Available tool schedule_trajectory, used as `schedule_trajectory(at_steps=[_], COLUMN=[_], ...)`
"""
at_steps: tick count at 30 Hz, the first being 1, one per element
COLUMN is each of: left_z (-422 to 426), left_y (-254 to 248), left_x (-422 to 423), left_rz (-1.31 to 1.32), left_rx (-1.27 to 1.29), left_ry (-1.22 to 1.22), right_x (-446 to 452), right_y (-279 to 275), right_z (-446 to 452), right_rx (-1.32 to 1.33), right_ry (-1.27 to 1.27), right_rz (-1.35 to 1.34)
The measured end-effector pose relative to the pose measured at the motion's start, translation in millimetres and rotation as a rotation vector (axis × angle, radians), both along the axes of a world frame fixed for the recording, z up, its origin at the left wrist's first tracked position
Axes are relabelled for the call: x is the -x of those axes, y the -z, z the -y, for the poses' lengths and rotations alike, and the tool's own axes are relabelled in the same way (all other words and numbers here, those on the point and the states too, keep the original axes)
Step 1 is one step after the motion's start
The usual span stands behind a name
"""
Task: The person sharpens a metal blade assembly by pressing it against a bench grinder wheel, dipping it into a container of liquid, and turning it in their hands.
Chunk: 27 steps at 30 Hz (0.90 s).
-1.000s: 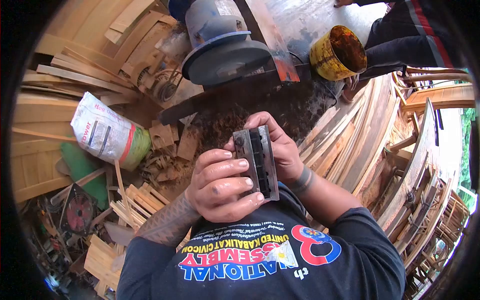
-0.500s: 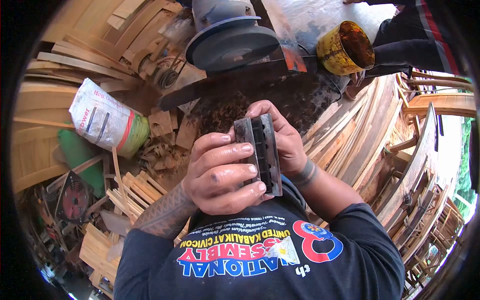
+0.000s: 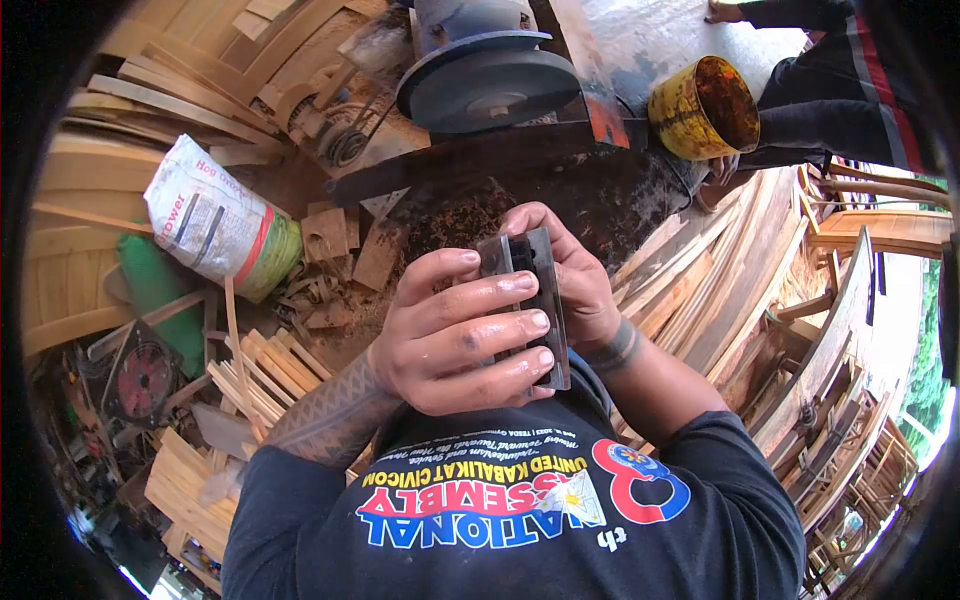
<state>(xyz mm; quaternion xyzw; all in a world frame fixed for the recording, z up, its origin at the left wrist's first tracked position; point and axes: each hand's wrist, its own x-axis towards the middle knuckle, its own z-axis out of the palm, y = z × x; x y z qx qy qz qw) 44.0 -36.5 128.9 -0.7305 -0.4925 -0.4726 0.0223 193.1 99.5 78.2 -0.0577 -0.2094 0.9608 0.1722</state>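
The shirt (image 3: 500, 560) reads, upside down, "8th NATIONAL ASSEMBLY" and "UNITED KABALIKAT CIVICOM", with smaller print; the sack (image 3: 222, 215) shows "Hog" and "rower" in red.

Tilted metal block (image 3: 551, 305) — dark-grooved (partly hidden) — in both hands (image 3: 450, 335) (image 3: 583, 290).

Metal piece (image 3: 549, 285) part-hidden by left hand (image 3: 450, 330) (disc machine (image 3: 490, 85) cut off above).

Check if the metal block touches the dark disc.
Apart. In the head view, a dark strip crosses the clear gap between metal block and dark disc.
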Motion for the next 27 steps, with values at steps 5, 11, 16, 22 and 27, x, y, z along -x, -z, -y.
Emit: schedule_trajectory(at_steps=[5,11,16,22,27], left_z=[-0.6,-3.2,-4.4,-5.3,-9.8], left_y=[-0.3,-1.1,-1.7,-1.0,-0.1], left_x=[1.7,0.5,3.7,8.7,12.4], left_rz=[-0.059,-0.027,-0.031,-0.033,-0.043], left_rx=[0.035,0.082,0.098,0.075,0.027], left_ry=[0.022,-0.001,-0.008,0.001,0.055], right_x=[-3.4,-2.8,0.0,3.1,4.2], right_y=[8.5,6.1,3.1,6.0,1.7], right_z=[4.3,4.8,3.0,-2.3,-4.2], right_rx=[0.090,0.123,0.178,0.079,0.008], right_ry=[-0.070,-0.043,-0.034,-0.044,-0.023], right_rz=[-0.010,0.045,0.015,0.013,0.010])
